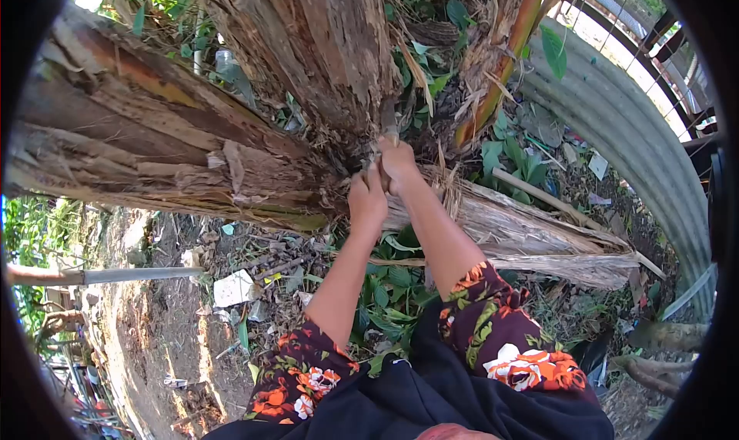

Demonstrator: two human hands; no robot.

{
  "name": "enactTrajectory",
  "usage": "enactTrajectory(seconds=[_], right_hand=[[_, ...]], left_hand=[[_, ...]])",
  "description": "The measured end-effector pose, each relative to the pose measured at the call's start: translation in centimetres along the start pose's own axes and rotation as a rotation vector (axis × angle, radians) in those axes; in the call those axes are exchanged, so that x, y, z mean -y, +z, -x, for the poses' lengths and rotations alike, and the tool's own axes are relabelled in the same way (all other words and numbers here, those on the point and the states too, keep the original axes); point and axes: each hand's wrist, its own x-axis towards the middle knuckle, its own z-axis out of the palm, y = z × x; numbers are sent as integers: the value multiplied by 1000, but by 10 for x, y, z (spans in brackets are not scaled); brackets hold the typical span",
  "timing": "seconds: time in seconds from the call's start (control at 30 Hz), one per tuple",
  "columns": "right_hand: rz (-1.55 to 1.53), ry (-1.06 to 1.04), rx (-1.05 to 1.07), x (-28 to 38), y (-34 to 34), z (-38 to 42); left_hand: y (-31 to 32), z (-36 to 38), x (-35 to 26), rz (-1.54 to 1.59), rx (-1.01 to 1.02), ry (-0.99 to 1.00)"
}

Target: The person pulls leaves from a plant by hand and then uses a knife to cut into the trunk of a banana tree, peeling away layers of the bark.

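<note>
Both my hands reach in among the bases of several banana trunks. My right hand is closed, its fingers curled around something mostly hidden; a short greyish piece shows just above it. Just below and to the left, my left hand is closed too, close against the right one, and what it grips is hidden. A thick brown trunk with peeling dry bark rises straight ahead. Another trunk leans to the left. Beside my right forearm lies a dry, fibrous fallen stem.
A curved corrugated sheet stands on the right, with metal bars behind it. A pole juts in from the left. Green leaves, a whitish flat scrap and litter lie on the soil.
</note>
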Motion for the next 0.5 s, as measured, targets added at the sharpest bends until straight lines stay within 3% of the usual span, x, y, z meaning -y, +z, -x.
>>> enactTrajectory(seconds=[0.03, 0.07, 0.13, 0.23, 0.27, 0.4, 0.43, 0.5], right_hand=[[-3, 4, -11, 6, 2, -8], [-5, 15, -21, 9, 2, -21], [-65, 86, -48, 14, 5, -44], [55, -62, -99, -14, 2, -57], [48, -79, -85, -11, 3, -53], [-174, 56, 72, -3, -6, -30], [-178, 88, 122, -4, -8, -26], [-180, 139, 108, -20, -7, -10]], left_hand=[[5, -12, -2, -18, -97, 168], [10, -23, -9, -22, -86, 160], [13, -42, -22, 22, 66, -182], [10, -46, -1, -76, 175, -276], [4, -34, -18, 14, 224, -418], [2, -14, -1, -126, 83, -91], [-2, 0, -10, -126, 78, -87], [-10, 30, -21, 186, 109, -298]])
